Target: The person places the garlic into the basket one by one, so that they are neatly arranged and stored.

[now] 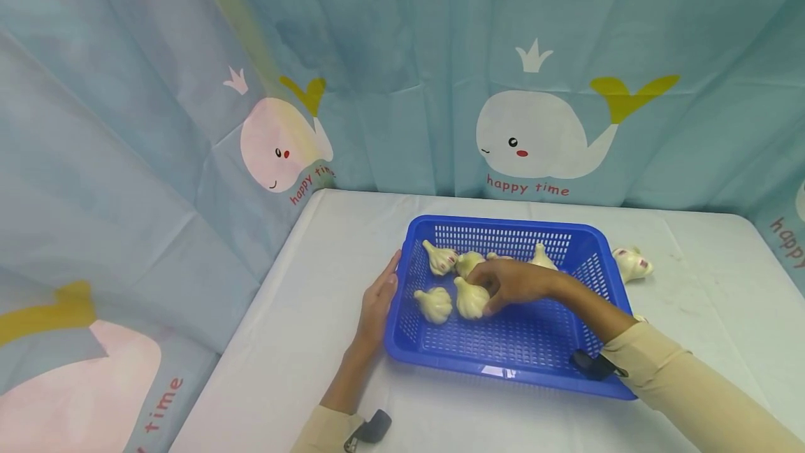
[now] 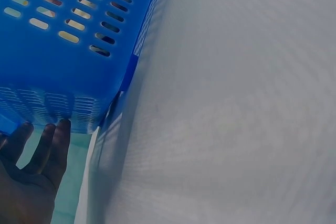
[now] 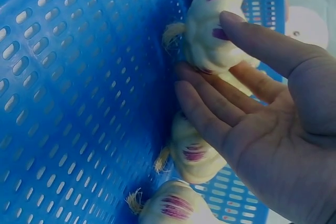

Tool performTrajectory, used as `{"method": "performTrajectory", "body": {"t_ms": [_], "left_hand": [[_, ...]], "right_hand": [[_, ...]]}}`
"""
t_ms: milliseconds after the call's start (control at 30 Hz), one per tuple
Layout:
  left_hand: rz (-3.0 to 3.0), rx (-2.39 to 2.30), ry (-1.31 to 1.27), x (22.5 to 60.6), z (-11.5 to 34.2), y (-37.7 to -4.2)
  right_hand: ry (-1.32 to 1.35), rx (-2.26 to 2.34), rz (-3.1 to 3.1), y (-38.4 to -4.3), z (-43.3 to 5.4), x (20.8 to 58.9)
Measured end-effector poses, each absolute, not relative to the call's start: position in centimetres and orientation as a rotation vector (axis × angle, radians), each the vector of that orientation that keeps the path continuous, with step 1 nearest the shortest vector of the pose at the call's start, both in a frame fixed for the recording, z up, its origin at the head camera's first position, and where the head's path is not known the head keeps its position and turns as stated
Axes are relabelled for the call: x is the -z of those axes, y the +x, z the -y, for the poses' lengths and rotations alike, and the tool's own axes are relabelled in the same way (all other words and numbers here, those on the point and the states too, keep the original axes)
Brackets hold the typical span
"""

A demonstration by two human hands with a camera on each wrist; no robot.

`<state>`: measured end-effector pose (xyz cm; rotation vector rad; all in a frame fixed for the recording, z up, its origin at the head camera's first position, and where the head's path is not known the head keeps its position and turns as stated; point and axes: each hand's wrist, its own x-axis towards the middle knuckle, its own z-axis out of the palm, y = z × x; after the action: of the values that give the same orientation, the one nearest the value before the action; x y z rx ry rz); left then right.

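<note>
A blue perforated plastic basket (image 1: 534, 382) stands on the table with several garlic bulbs inside. My right hand (image 1: 518, 281) reaches into it and grips a garlic bulb (image 1: 469, 299), thumb on one side and fingers on the other; the right wrist view shows this purple-marked bulb (image 3: 212, 32) up close. Left of it lies another bulb (image 1: 435, 305), and behind are a bulb with a long stem (image 1: 441, 259) and a greenish one (image 1: 469, 262). Straight fingers of my left hand (image 1: 376, 306) rest against the basket's left side, seen from outside in the left wrist view.
Outside the basket, a garlic bulb (image 1: 632, 264) lies by its right side, with a bit of another showing nearer. White cloth (image 1: 302, 341) covers the table. A blue curtain (image 1: 390, 89) with whale prints hangs behind and at the left.
</note>
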<state>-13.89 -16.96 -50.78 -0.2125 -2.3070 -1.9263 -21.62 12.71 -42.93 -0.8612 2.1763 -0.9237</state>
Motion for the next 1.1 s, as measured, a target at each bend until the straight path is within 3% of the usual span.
{"method": "performTrajectory", "body": {"t_ms": [1100], "left_hand": [[2.305, 1.926, -0.232, 50.79, 16.92, -13.80]], "right_hand": [[-0.814, 0.935, -2.155, -21.52, -12.53, 42.70]]}}
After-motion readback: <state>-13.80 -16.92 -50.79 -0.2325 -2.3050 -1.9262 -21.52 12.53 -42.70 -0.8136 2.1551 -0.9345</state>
